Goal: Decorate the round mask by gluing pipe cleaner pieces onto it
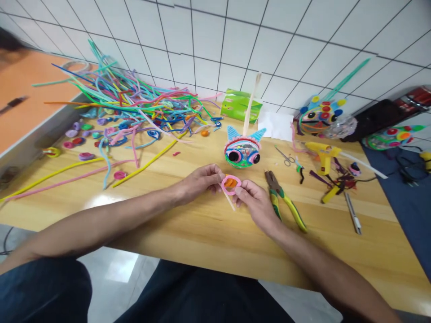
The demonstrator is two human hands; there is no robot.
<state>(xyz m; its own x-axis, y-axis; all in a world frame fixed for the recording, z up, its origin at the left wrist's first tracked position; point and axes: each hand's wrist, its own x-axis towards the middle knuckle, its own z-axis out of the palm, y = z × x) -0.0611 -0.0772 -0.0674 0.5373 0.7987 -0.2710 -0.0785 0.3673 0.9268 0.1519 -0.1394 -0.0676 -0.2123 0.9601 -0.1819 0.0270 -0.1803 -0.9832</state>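
Left hand and right hand pinch opposite edges of a pink-rimmed, orange-centred fuzzy oval over the pale wooden worktop; green-and-yellow-handled metal pliers lie beside the right hand.

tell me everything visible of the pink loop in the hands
The pink loop is a rough oval, seemingly fuzzy wire, with an orange piece showing within its outline. A pale strip slants down beside it; whether joined is unclear. The left hand and right hand pinch opposite sides, holding it over the wooden table.
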